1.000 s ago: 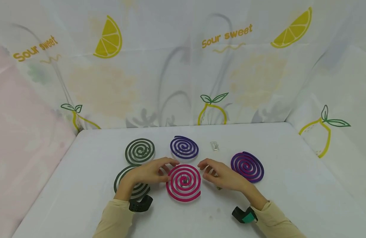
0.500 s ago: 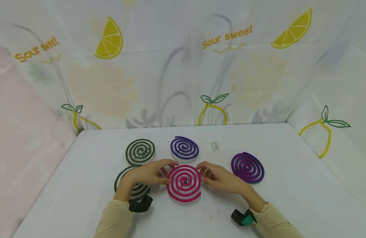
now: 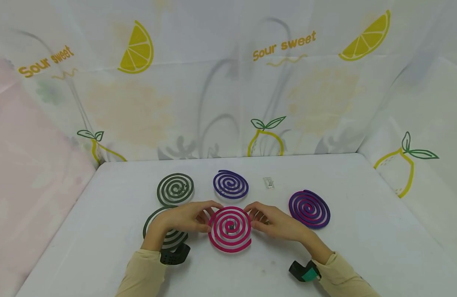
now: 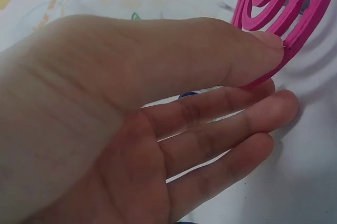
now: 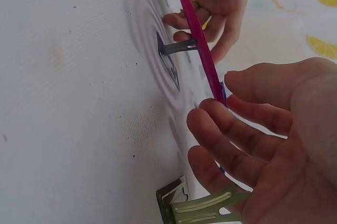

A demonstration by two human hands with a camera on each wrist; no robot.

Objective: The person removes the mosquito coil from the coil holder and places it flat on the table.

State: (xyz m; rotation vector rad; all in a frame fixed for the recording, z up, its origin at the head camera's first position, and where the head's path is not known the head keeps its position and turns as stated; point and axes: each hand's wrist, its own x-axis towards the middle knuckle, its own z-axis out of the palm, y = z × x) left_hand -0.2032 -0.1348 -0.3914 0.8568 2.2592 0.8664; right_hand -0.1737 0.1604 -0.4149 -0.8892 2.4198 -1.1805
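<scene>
A pink mosquito coil (image 3: 230, 251) lies level on a small metal stand (image 5: 179, 47), raised off the white table. My left hand (image 3: 192, 216) holds its left rim, thumb on top in the left wrist view and fingers about the edge. On the opposite side my right hand (image 3: 274, 220) holds the right rim lightly between thumb and fingers; the exact contact is partly hidden. Under the right hand, a second metal stand (image 5: 205, 211) with a raised arm stands on the table in the right wrist view.
Two dark green coils (image 3: 159, 192) lie at left, one partly under the left forearm. A purple coil (image 3: 215, 187) lies behind the pink one. At right rests a purple-and-pink coil pair (image 3: 326, 214). A flat metal stand (image 3: 268, 183) lies at the back.
My right hand has moved left, from just beside the pink coil to its right rim. The left hand stays at the left rim, with its thumb now slightly lower.
</scene>
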